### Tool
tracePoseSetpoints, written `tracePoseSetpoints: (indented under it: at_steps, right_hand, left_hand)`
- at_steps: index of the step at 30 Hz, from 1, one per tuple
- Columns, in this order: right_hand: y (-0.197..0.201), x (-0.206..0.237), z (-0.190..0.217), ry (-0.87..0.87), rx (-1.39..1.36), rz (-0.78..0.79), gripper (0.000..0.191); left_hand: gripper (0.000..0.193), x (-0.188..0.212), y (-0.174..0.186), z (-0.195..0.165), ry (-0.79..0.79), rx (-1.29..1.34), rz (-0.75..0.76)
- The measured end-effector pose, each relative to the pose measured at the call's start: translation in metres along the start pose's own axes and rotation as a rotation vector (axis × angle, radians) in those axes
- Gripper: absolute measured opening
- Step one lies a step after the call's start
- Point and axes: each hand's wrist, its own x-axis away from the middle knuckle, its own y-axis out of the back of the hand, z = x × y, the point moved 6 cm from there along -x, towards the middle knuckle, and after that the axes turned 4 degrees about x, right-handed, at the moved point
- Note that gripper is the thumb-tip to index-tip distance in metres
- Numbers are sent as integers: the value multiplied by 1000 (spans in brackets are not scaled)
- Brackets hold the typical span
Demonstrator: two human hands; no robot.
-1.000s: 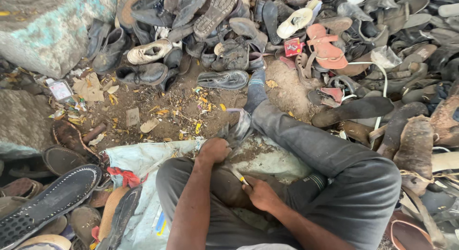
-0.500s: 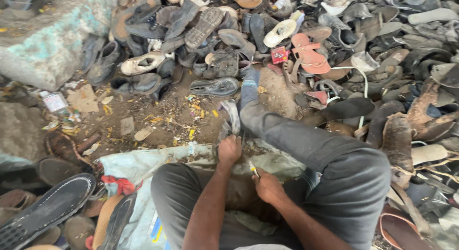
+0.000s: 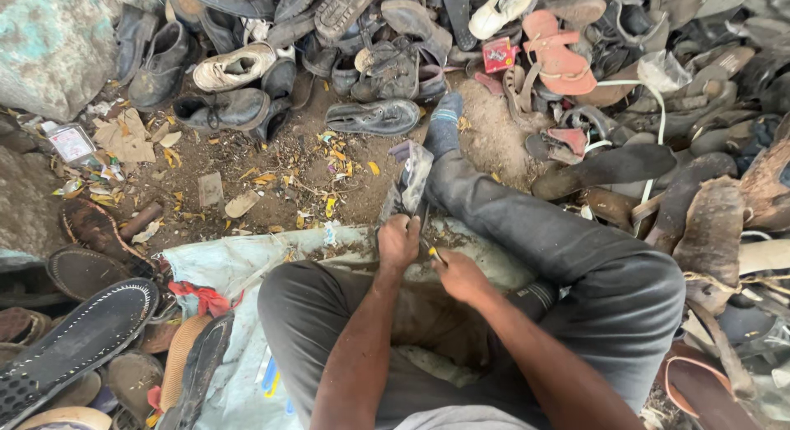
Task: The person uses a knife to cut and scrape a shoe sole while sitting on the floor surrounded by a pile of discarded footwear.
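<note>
The person is sitting on a pale woven sack spread on the dirt, legs in dark trousers. The left hand is reaching forward from a nearly straight forearm, its fingers curled tight around the lower end of a worn grey shoe upper, which is standing tilted just beside the right leg. The right hand is sitting just beside it, wrist bent inward, fingers closed around a small yellow-handled tool whose tip is lying against the shoe piece. A heap of old shoes and sandals is lying beyond, and black soles are lying at the left.
</note>
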Motion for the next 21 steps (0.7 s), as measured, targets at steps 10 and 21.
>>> tracePoseSetpoints:
  at_steps: [10,21]
  right_hand:
    - [-2,61,27,34,-123,-42,26]
    - [-12,68,34,-165,-280,27,28]
  left_hand:
    - [38,1,1,26,217,411,-47]
    - [20,3,-8,37,608,1000,140]
